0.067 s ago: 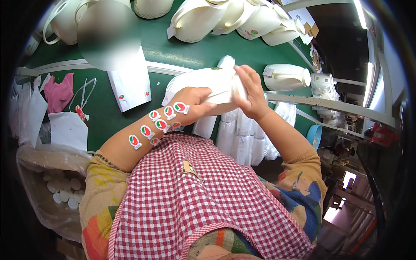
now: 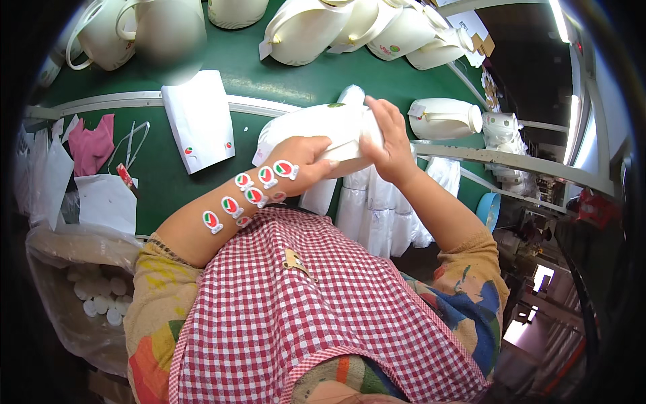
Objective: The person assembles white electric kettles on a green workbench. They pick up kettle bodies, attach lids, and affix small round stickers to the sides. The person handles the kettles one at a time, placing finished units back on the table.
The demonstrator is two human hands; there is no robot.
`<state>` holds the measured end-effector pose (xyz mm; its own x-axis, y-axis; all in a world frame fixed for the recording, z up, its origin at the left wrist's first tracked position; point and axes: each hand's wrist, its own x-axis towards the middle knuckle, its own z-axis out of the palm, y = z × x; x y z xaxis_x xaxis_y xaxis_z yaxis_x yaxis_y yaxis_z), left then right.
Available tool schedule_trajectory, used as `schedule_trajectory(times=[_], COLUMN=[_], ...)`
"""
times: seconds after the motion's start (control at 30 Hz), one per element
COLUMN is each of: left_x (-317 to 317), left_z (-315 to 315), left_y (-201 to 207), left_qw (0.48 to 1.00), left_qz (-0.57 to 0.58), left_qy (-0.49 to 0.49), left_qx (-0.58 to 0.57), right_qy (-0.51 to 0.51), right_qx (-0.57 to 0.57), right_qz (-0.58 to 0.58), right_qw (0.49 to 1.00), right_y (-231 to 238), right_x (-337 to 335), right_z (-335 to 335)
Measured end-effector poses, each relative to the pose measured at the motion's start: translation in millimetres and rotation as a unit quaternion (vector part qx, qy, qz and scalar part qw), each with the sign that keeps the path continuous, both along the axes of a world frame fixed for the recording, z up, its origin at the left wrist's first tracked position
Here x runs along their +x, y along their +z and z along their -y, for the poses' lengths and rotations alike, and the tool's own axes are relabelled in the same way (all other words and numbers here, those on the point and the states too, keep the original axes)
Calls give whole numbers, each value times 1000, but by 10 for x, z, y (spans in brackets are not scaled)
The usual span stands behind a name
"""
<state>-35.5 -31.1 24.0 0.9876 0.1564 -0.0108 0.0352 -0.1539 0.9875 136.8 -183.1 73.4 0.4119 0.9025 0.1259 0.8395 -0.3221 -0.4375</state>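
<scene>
A cream-white jug (image 2: 296, 126) lies on its side in front of me, held between both hands. My left hand (image 2: 304, 160) is closed round its near side, at what seems to be the handle. The fingers of my right hand (image 2: 390, 143) wrap round the jug's right end, with the thumb pressed on its near side. Several oval red-and-green stickers (image 2: 254, 196) are stuck along my left forearm. To the left of the jug, a white sheet (image 2: 202, 114) with two similar stickers on it hangs over a metal rail.
Several cream jugs (image 2: 306, 30) stand or lean on the green conveyor belt (image 2: 269, 81). Another jug (image 2: 441, 120) lies to the right. A pink cloth (image 2: 93, 145) and clear bags hang at left, above a plastic-lined box (image 2: 54, 296) of round white pieces. Wrapped white bundles (image 2: 367, 215) hang below my hands.
My right hand's thumb has shifted slightly up along the jug's end. My left wrist has moved a touch to the right. The jug stays almost in place.
</scene>
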Motion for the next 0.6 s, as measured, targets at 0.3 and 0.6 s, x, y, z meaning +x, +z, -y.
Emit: schedule_trajectory(times=[0.3,0.6], left_x=[41,12], left_z=[49,39], left_y=[69,60], left_qw=[999,999], left_qz=[-28,-39], left_qy=[-5,-4], left_qx=[-18,-28], right_qy=[73,-119], right_qx=[-203,-408], right_qz=[-75,-5], right_qw=[974,905], right_y=[584,849], right_x=[244,69], right_z=[23,-243])
